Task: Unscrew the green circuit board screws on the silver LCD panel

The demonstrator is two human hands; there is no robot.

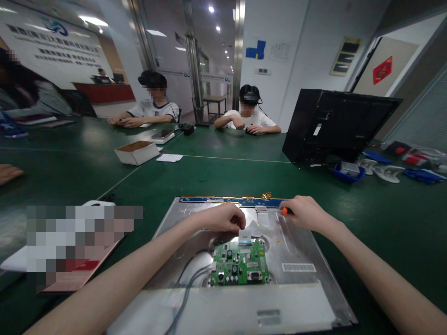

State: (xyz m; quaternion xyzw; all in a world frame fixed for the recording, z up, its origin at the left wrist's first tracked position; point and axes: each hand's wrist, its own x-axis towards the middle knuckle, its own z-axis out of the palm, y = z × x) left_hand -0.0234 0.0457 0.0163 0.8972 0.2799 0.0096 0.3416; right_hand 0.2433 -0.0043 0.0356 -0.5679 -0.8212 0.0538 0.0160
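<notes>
In front of me lies a flat metal display panel [296, 251], back side up, with a green circuit board [240, 264] on its middle. A white flat ribbon cable [245, 236] rises from the board's far edge. My left hand [226, 217] is closed beside that cable, its fingers curled; what they pinch, if anything, is hidden. A narrow blue circuit strip [223, 201] runs along the panel's far edge. At its right end, my right hand [305, 213] is wrapped round a small tool with an orange end [285, 211]; most of the tool is covered.
A black monitor housing [335, 125] stands at the back right near a blue tray [349, 172]. An open white box [137, 153] is at the back left. Grey wires [190, 284] cross the panel's left side. Two people sit across the green table [216, 170]; another person's hand [10, 173] shows at left.
</notes>
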